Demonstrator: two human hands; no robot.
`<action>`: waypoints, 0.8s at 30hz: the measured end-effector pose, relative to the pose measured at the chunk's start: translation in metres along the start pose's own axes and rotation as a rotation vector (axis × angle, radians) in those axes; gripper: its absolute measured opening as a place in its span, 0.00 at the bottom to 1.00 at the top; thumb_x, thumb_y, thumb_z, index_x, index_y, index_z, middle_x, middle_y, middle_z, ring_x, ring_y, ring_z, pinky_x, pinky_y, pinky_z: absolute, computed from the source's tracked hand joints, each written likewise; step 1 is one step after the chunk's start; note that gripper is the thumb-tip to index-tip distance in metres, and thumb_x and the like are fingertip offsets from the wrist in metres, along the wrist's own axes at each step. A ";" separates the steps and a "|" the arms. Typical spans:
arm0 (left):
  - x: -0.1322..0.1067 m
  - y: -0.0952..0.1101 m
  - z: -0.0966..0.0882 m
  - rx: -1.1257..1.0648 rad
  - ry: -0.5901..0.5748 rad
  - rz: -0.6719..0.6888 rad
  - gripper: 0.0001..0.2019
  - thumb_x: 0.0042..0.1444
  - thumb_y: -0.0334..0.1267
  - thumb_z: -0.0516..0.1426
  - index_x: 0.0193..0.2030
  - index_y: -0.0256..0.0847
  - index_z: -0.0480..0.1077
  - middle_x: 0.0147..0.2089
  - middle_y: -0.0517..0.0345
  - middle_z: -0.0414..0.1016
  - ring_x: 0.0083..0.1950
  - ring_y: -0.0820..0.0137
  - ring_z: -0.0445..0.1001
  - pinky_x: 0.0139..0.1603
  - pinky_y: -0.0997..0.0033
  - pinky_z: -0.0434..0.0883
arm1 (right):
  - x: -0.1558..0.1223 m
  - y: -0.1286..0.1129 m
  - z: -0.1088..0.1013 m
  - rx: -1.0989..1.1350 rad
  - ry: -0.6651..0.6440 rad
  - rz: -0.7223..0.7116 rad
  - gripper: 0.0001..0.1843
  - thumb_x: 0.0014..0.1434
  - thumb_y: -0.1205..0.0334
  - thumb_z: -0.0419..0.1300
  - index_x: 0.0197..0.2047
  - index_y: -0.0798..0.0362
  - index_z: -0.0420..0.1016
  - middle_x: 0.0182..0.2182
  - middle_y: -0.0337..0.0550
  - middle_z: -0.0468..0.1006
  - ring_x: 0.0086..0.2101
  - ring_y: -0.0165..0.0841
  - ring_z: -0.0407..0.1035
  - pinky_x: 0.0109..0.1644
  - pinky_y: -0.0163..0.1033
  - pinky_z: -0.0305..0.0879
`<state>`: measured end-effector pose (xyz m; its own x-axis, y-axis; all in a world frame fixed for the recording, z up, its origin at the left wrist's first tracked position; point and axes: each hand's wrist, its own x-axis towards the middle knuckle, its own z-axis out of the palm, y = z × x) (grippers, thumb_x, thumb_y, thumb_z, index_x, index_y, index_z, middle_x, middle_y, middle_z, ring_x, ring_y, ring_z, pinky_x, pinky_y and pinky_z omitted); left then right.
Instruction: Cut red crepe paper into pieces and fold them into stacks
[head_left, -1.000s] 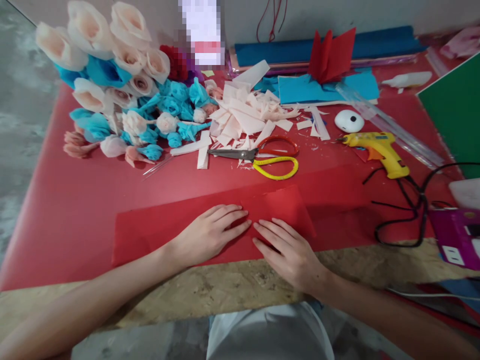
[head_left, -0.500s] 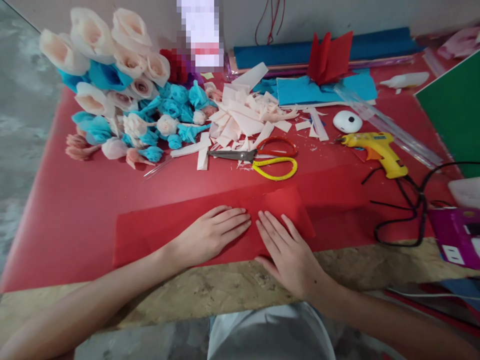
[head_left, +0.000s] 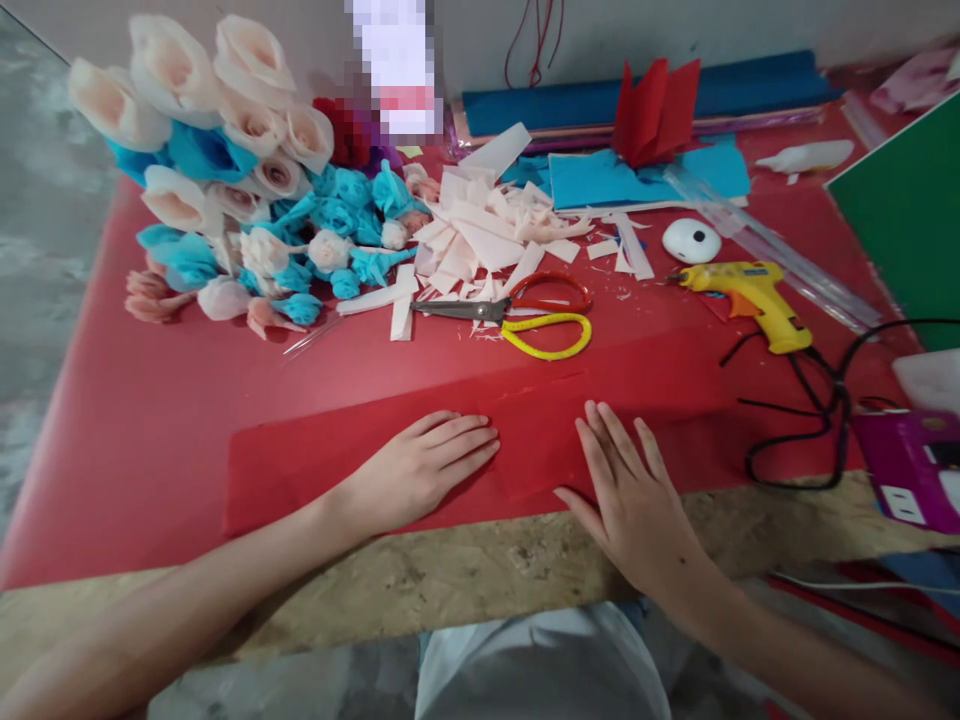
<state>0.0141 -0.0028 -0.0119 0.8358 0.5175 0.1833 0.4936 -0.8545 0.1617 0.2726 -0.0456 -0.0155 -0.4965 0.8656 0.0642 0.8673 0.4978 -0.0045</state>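
A long sheet of red crepe paper (head_left: pixel 300 450) lies along the front of the red-covered table, with a folded-over part near its middle. My left hand (head_left: pixel 431 462) rests flat on it, fingers together and stretched to the right. On the folded part's right edge lies my right hand (head_left: pixel 630 490), its fingers extended and thumb apart. Neither hand grasps anything. Beyond them are scissors (head_left: pixel 491 312) with one red and one yellow handle, lying with the blades to the left.
Paper flowers (head_left: pixel 255 250) in peach and blue fill the back left. Pale paper scraps (head_left: pixel 480 230) lie behind the scissors. On the right are a yellow glue gun (head_left: pixel 750 295), its black cord, a white round object (head_left: pixel 691 241) and a purple box (head_left: pixel 907 470).
My right hand has slid to the right across the folded red paper, and the fold now lies flatter. My left hand has stayed in place.
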 end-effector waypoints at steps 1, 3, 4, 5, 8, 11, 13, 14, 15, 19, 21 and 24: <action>0.000 0.000 0.000 0.004 0.002 -0.001 0.16 0.61 0.26 0.45 0.53 0.35 0.67 0.54 0.52 0.72 0.56 0.65 0.68 0.55 0.64 0.67 | 0.000 0.001 0.000 -0.004 0.002 0.000 0.30 0.63 0.53 0.46 0.58 0.71 0.59 0.60 0.64 0.58 0.61 0.47 0.49 0.61 0.55 0.47; 0.000 0.001 0.000 0.006 0.002 0.001 0.17 0.61 0.26 0.45 0.52 0.35 0.68 0.54 0.51 0.72 0.56 0.66 0.68 0.55 0.64 0.68 | 0.001 0.003 -0.002 -0.003 0.002 -0.002 0.29 0.62 0.54 0.47 0.57 0.70 0.60 0.60 0.64 0.59 0.61 0.47 0.49 0.61 0.56 0.48; 0.000 0.001 0.000 0.004 0.004 0.001 0.17 0.61 0.26 0.45 0.52 0.35 0.68 0.54 0.51 0.72 0.57 0.66 0.68 0.55 0.64 0.68 | 0.001 0.004 -0.002 0.000 0.003 -0.001 0.29 0.62 0.53 0.48 0.57 0.70 0.60 0.60 0.64 0.59 0.61 0.47 0.50 0.61 0.56 0.48; 0.000 0.001 0.000 0.002 0.005 0.000 0.17 0.61 0.26 0.45 0.52 0.35 0.68 0.54 0.51 0.72 0.57 0.66 0.68 0.55 0.64 0.68 | 0.001 0.005 -0.003 0.004 0.004 0.002 0.28 0.62 0.53 0.48 0.56 0.70 0.61 0.59 0.64 0.60 0.61 0.48 0.50 0.61 0.56 0.49; -0.001 0.000 0.001 -0.006 0.008 -0.002 0.16 0.61 0.26 0.45 0.53 0.35 0.67 0.54 0.51 0.72 0.57 0.65 0.68 0.55 0.63 0.67 | 0.002 0.006 -0.006 0.015 0.021 0.005 0.28 0.61 0.53 0.49 0.55 0.69 0.63 0.58 0.65 0.61 0.59 0.48 0.52 0.61 0.56 0.50; -0.001 0.000 0.002 -0.011 0.009 -0.003 0.16 0.61 0.27 0.46 0.53 0.35 0.67 0.54 0.51 0.72 0.57 0.65 0.68 0.55 0.63 0.67 | 0.004 0.008 -0.012 0.041 0.024 0.005 0.28 0.61 0.53 0.50 0.54 0.69 0.64 0.57 0.64 0.63 0.57 0.49 0.55 0.60 0.56 0.51; -0.001 0.000 0.003 -0.012 0.013 -0.003 0.16 0.61 0.27 0.46 0.53 0.35 0.67 0.54 0.51 0.72 0.57 0.65 0.68 0.56 0.63 0.67 | 0.005 0.013 -0.016 0.080 -0.003 0.011 0.28 0.60 0.52 0.51 0.54 0.67 0.66 0.57 0.61 0.64 0.56 0.48 0.56 0.60 0.55 0.51; -0.001 0.000 0.003 -0.014 0.015 -0.002 0.16 0.61 0.27 0.46 0.53 0.35 0.67 0.54 0.51 0.72 0.57 0.65 0.68 0.56 0.63 0.66 | 0.006 0.016 -0.019 0.105 -0.020 0.016 0.27 0.60 0.52 0.51 0.54 0.66 0.66 0.57 0.59 0.65 0.56 0.48 0.57 0.60 0.55 0.51; -0.001 0.000 0.003 -0.015 0.019 -0.002 0.16 0.61 0.27 0.46 0.53 0.35 0.67 0.54 0.51 0.72 0.57 0.65 0.68 0.56 0.63 0.66 | 0.007 0.019 -0.021 0.133 -0.035 0.025 0.26 0.60 0.52 0.51 0.54 0.64 0.67 0.56 0.56 0.66 0.55 0.47 0.57 0.60 0.55 0.50; -0.001 0.000 0.002 -0.019 0.020 -0.003 0.16 0.61 0.26 0.47 0.53 0.35 0.67 0.54 0.50 0.72 0.57 0.64 0.68 0.56 0.63 0.66 | 0.011 0.036 -0.028 0.241 -0.041 0.049 0.21 0.61 0.52 0.50 0.51 0.57 0.71 0.53 0.47 0.71 0.50 0.42 0.61 0.60 0.54 0.50; -0.002 0.000 0.002 -0.018 0.019 0.000 0.16 0.61 0.26 0.46 0.53 0.35 0.67 0.54 0.50 0.72 0.57 0.64 0.68 0.56 0.63 0.66 | 0.014 0.045 -0.029 0.284 -0.039 0.035 0.19 0.62 0.54 0.50 0.50 0.55 0.71 0.52 0.45 0.73 0.48 0.39 0.62 0.59 0.53 0.50; -0.002 -0.001 0.003 -0.019 0.018 0.000 0.16 0.61 0.26 0.46 0.53 0.35 0.66 0.54 0.50 0.72 0.57 0.64 0.68 0.56 0.63 0.67 | 0.019 0.058 -0.029 0.326 -0.025 -0.017 0.17 0.62 0.57 0.51 0.50 0.54 0.71 0.48 0.44 0.75 0.46 0.37 0.63 0.58 0.51 0.50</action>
<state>0.0128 -0.0033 -0.0151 0.8314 0.5182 0.2009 0.4886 -0.8537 0.1799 0.3149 -0.0014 0.0146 -0.5149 0.8562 0.0422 0.8037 0.4992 -0.3236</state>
